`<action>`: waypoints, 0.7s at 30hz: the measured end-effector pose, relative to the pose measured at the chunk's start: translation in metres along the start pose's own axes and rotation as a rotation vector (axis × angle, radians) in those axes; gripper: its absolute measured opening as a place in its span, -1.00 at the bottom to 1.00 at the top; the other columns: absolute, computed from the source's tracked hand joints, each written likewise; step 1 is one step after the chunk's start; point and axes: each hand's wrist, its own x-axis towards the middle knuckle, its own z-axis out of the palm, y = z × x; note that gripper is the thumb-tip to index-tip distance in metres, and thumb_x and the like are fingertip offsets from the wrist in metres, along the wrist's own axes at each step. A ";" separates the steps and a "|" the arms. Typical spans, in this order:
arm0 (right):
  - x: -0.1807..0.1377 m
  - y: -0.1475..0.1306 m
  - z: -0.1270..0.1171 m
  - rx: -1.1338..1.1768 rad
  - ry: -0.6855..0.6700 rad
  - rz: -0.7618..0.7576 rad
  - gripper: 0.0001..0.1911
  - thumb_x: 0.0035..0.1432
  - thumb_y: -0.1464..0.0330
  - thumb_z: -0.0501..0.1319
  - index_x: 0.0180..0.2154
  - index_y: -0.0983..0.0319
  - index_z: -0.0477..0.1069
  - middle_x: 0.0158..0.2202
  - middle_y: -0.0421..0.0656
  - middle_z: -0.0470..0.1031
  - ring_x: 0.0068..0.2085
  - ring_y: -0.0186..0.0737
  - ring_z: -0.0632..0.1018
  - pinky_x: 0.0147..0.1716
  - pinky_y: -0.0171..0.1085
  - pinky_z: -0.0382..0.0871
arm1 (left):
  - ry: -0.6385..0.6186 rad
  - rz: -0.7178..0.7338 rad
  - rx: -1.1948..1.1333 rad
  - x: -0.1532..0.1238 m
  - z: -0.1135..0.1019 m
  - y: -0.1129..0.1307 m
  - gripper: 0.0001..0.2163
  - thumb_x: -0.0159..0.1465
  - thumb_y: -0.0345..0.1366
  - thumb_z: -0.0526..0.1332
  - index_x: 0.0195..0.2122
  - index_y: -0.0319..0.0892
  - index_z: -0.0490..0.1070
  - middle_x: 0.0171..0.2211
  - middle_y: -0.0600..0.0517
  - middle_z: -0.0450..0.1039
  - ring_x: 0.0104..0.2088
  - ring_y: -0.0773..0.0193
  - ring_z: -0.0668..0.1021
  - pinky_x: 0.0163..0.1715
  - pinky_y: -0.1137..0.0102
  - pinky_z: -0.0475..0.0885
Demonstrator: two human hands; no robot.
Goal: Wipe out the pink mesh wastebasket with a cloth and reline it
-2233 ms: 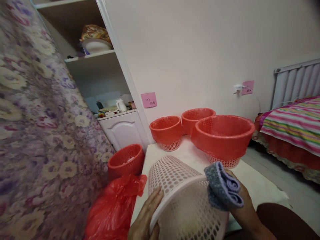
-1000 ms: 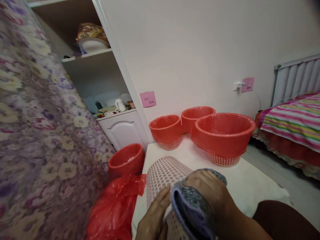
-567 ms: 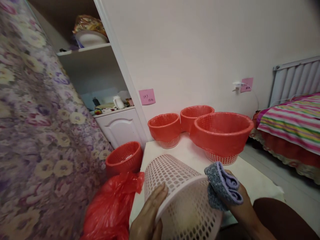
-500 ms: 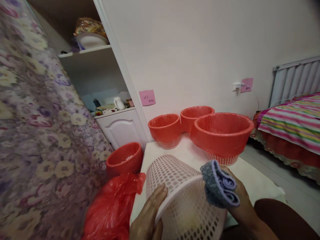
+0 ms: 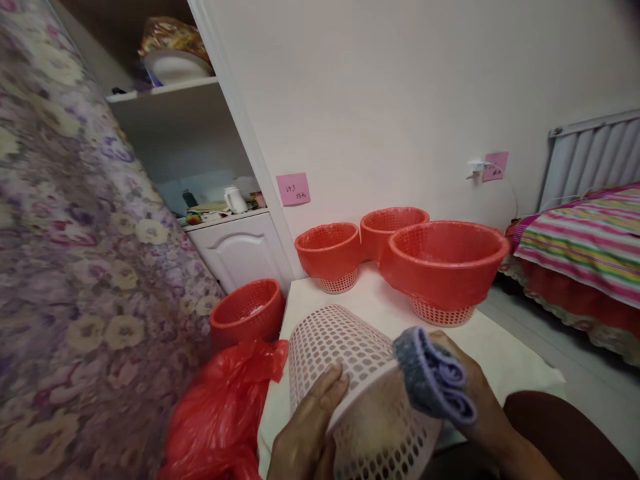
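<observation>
A pale pink perforated plastic basket (image 5: 340,340) lies tilted on its side over the white table, its mouth turned toward me. My left hand (image 5: 310,420) grips its rim at the lower left, fingers on the outer wall and thumb side at the inside. In my right hand (image 5: 475,380) is a folded blue-grey cloth (image 5: 433,373) with lilac edging, pressed against the basket's rim on the right. The fingertips of that hand are mostly hidden behind the cloth.
Baskets covered in red plastic bags stand behind on the white table (image 5: 510,347): a left one (image 5: 327,250), a rear one (image 5: 395,223) and a large right one (image 5: 447,263). Left of the table are another red-covered basket (image 5: 247,310) and a red plastic bag (image 5: 215,413).
The basket's mouth has turned slightly downward. The cloth in my right hand has slid a little left and down along the rim; my left hand has shifted slightly right, still gripping.
</observation>
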 end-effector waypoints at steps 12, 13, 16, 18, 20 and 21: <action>-0.001 0.002 -0.005 0.018 0.069 0.055 -0.62 0.08 0.33 0.29 -0.03 0.20 0.39 -0.13 -0.06 0.55 -0.19 -0.06 0.57 -0.23 -0.17 0.48 | -0.011 -0.088 0.101 0.002 0.000 0.016 -0.41 0.17 -0.64 0.00 0.21 -0.06 0.21 0.17 -0.03 0.41 0.20 0.30 0.41 0.17 0.29 0.34; 0.007 -0.012 -0.002 -0.041 0.013 -0.053 -0.67 0.12 0.37 0.25 -0.04 0.19 0.39 -0.12 -0.06 0.53 -0.17 -0.07 0.55 -0.20 -0.14 0.45 | -0.015 -0.086 0.084 0.004 0.001 0.017 -0.40 0.16 -0.65 -0.02 0.20 -0.07 0.22 0.18 -0.04 0.41 0.20 0.29 0.41 0.18 0.28 0.35; 0.023 -0.048 0.010 -0.173 -0.137 -0.307 -0.80 0.20 0.41 0.14 -0.12 0.19 0.39 -0.22 -0.08 0.49 -0.22 -0.08 0.49 -0.22 -0.08 0.34 | -0.026 -0.102 0.025 0.010 0.002 0.023 -0.39 0.16 -0.65 -0.02 0.23 -0.12 0.21 0.21 -0.09 0.36 0.23 0.25 0.37 0.19 0.22 0.34; 0.028 -0.059 0.014 -0.182 -0.175 -0.361 -0.82 0.21 0.40 0.11 -0.14 0.20 0.39 -0.26 -0.08 0.49 -0.25 -0.09 0.48 -0.25 -0.07 0.33 | -0.040 -0.132 -0.007 0.011 0.001 0.025 -0.41 0.18 -0.63 -0.01 0.24 -0.14 0.21 0.23 -0.12 0.34 0.24 0.23 0.36 0.20 0.20 0.34; 0.025 -0.054 0.013 -0.159 -0.154 -0.349 -0.80 0.21 0.39 0.12 -0.11 0.20 0.40 -0.22 -0.06 0.50 -0.22 -0.07 0.49 -0.23 -0.07 0.35 | -0.041 -0.137 -0.013 0.009 0.001 0.025 -0.42 0.19 -0.63 0.00 0.23 -0.14 0.23 0.23 -0.12 0.34 0.23 0.24 0.37 0.19 0.21 0.34; 0.021 -0.045 0.011 -0.135 -0.133 -0.318 -0.77 0.20 0.39 0.14 -0.09 0.20 0.40 -0.18 -0.05 0.51 -0.18 -0.06 0.51 -0.20 -0.07 0.37 | -0.026 -0.131 -0.009 0.006 0.001 0.024 -0.42 0.17 -0.64 0.00 0.22 -0.13 0.25 0.22 -0.11 0.36 0.23 0.25 0.37 0.19 0.22 0.34</action>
